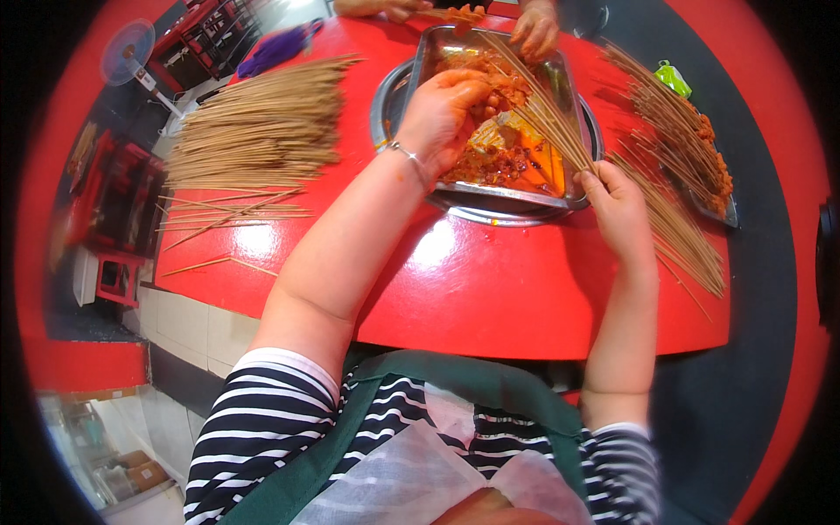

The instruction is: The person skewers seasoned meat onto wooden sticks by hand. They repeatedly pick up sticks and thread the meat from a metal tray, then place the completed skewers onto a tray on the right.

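A rectangular metal pan (505, 191) holds red-sauced food pieces (485, 65) and a pool of orange oily sauce (541, 161). My left hand (449, 115), smeared with sauce, curls over the pan with its fingertips at the sauced pieces. Whether it grips one of them is hidden by the fingers. At the pan's right front corner, my right hand (613, 197) grips a fanned bundle of wooden skewers (558, 128) by their lower ends. These skewers slant up and left across the pan, their upper ends close to the food.
A large pile of bare wooden skewers (256, 125) lies left on the red table (459, 289). Loaded skewers (682, 138) rest on a tray at right, beside more bare sticks (682, 230). Across the pan, another person's hands (535, 33) work with food. A purple cloth (279, 49) lies at back left.
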A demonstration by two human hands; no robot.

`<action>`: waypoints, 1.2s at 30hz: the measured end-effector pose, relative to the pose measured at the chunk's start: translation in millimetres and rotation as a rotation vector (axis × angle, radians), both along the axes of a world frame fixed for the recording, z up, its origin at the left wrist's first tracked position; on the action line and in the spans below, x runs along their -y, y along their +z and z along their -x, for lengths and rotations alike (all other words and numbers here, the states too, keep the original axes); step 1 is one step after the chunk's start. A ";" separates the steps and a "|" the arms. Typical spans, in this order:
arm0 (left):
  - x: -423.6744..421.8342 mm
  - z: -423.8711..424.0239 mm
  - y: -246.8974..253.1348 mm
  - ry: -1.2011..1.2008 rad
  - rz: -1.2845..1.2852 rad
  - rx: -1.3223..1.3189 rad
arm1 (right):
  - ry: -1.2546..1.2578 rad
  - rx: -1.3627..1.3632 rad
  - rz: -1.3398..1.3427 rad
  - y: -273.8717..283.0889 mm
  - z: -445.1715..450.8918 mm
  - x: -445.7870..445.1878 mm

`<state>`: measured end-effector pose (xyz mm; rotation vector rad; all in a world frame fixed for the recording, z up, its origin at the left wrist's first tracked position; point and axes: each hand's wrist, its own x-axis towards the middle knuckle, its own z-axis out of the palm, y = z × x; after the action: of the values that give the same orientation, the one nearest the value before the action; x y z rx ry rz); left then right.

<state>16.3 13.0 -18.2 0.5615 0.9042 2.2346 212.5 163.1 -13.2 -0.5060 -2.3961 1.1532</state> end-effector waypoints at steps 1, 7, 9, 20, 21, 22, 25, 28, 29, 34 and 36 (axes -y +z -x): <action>-0.3 0.8 0.0 0.020 0.005 -0.041 | 0.003 0.005 0.010 0.8 -0.3 -0.1; -8.1 3.3 -7.6 0.432 0.216 -0.421 | -0.006 0.020 -0.005 0.0 -1.1 -3.2; -8.5 1.3 -8.1 0.498 0.249 -0.521 | -0.015 0.010 -0.019 -2.2 -0.7 -3.4; -11.3 -10.0 -7.1 0.299 0.262 -0.421 | -0.066 -0.137 -0.100 2.1 2.8 7.0; -10.6 -11.7 -4.8 0.281 0.269 -0.404 | -0.056 -0.164 -0.091 2.9 1.9 5.4; -10.1 -13.7 -2.5 0.263 0.275 -0.387 | -0.046 -0.191 -0.081 3.7 1.0 4.0; -5.2 -20.4 4.7 0.061 0.204 -0.388 | -0.008 -0.191 -0.091 4.8 -0.3 3.5; -4.6 -14.1 3.2 -0.036 0.174 -0.244 | 0.007 -0.144 -0.112 5.2 0.2 4.7; -3.5 -12.6 2.7 -0.077 0.159 -0.161 | 0.008 -0.128 -0.117 5.0 0.5 5.2; -2.8 -6.0 -0.1 -0.077 0.094 -0.035 | -0.043 -0.126 -0.096 6.4 -0.2 4.2; -1.9 -4.4 -1.4 -0.077 0.061 0.002 | -0.037 -0.117 -0.099 6.7 -0.1 4.3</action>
<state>20.7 14.9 -19.7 0.5566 0.9314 2.1313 212.6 158.8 -6.5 -0.4364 -2.3202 1.0147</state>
